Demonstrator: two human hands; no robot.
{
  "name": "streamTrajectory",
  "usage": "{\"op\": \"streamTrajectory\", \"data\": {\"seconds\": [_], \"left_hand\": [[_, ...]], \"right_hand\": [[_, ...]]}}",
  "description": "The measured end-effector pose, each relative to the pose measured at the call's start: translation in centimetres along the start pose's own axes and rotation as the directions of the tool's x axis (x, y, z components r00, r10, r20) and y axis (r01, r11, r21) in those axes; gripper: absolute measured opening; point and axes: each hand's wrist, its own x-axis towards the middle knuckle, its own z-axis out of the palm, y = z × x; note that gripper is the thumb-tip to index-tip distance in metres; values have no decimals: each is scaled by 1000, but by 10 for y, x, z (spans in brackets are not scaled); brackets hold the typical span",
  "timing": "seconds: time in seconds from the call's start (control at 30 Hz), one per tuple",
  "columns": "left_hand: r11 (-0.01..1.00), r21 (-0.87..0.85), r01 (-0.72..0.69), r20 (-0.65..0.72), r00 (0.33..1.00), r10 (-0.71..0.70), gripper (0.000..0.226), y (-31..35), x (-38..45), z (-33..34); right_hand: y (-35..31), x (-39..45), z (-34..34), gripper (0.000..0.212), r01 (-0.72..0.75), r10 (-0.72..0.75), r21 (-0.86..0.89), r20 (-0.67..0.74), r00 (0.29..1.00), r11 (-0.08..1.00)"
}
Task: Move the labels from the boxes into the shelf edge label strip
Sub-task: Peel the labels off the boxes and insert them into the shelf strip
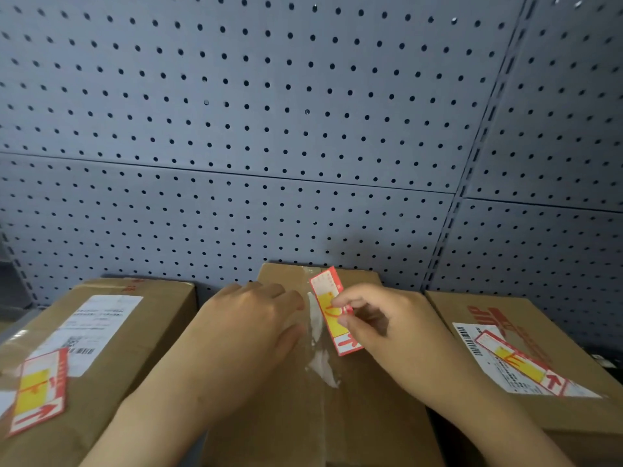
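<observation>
Three brown cardboard boxes stand side by side on a shelf. On the middle box (357,399) my right hand (387,328) pinches a red, white and yellow label (328,299) between thumb and fingers; its far end lifts off the cardboard. My left hand (246,328) lies flat, palm down, on the same box just left of the taped seam. A second label (38,396) lies on the left box (111,332). A third label (519,362) lies across the white shipping sticker of the right box (505,315). No shelf edge label strip is in view.
A grey pegboard back wall (303,129) rises right behind the boxes, with a vertical slotted upright (472,163) at the right. Torn white tape (320,362) runs along the middle box's seam. Narrow dark gaps separate the boxes.
</observation>
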Motion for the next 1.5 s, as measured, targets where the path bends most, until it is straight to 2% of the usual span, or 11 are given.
{"op": "streamTrajectory", "data": {"seconds": [0.1, 0.17, 0.3, 0.57, 0.73, 0.87, 1.03, 1.17, 1.3, 1.5], "left_hand": [[999, -20, -38, -14, 999, 37, 24, 6, -3, -3], [996, -49, -71, -44, 997, 69, 8, 12, -3, -4], [992, -78, -94, -29, 995, 92, 29, 29, -2, -2], [971, -9, -240, -32, 970, 240, 33, 86, -9, -17], [950, -51, -309, -93, 948, 303, 32, 144, -16, -34], [952, -24, -305, -35, 952, 305, 32, 208, -20, -34], [957, -20, -290, -31, 957, 289, 38, 304, -24, -16], [962, -31, -271, 73, 959, 273, 37, 371, -27, -4], [956, 5, -295, 166, 943, 290, 36, 417, -24, 13], [944, 62, -323, 212, 929, 304, 39, 465, 4, 46]], "right_hand": [[0, -7, -1, 16, -30, 26, -68, -56, 998, 997], [-2, -13, -4, 24, -54, 46, -81, -93, 995, 995], [-2, -30, -17, 34, -114, 94, -131, -146, 985, 985], [1, -91, -56, 31, -127, 90, -160, -219, 971, 979], [12, -142, -91, 34, -124, 79, -163, -257, 963, 979], [37, -194, -128, 31, -163, 121, -167, -237, 964, 972], [81, -267, -178, 26, -198, 161, -220, -173, 972, 955], [118, -316, -215, 22, -244, 217, -247, -133, 967, 938], [155, -350, -244, 19, -303, 280, -226, -127, 951, 926], [212, -362, -260, 13, -337, 325, -199, -94, 941, 920]]}}
